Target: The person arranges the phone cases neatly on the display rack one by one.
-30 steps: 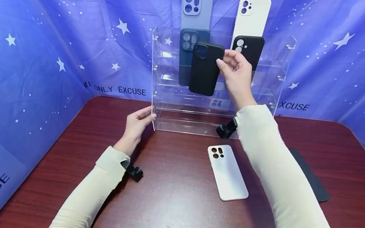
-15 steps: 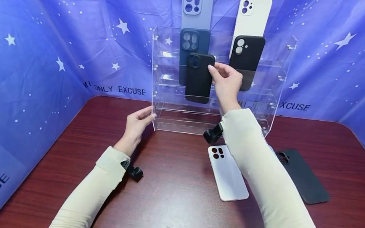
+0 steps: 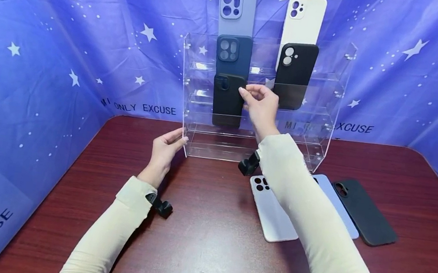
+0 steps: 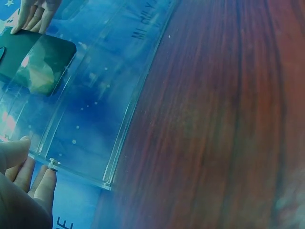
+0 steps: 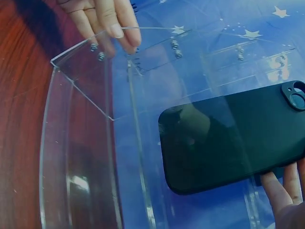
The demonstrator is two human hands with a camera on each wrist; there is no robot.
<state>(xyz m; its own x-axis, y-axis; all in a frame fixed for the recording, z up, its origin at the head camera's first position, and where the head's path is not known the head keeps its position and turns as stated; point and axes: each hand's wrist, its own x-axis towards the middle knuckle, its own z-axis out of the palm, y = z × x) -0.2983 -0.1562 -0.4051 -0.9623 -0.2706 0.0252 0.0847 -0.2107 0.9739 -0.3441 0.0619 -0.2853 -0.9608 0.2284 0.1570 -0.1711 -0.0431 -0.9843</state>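
My right hand pinches a black phone case by its right edge, thumb in front and fingers behind. The case stands upright in a lower left tier of a clear acrylic display stand, its bottom part behind that tier's front panel. Directly above and behind it is a dark blue phone case. My left hand holds the stand's left side panel near the bottom; in the left wrist view, thumb and fingers lie on either side of that panel's edge.
A light blue-grey case tops the left column. On the right stand a white case and a black case with round camera holes. Silvery, light blue and dark cases lie on the wooden table. Starry cloth hangs behind.
My right hand has moved down and left, bringing the black phone case from in front of the stand into the lower left tier. The left hand has stayed put.
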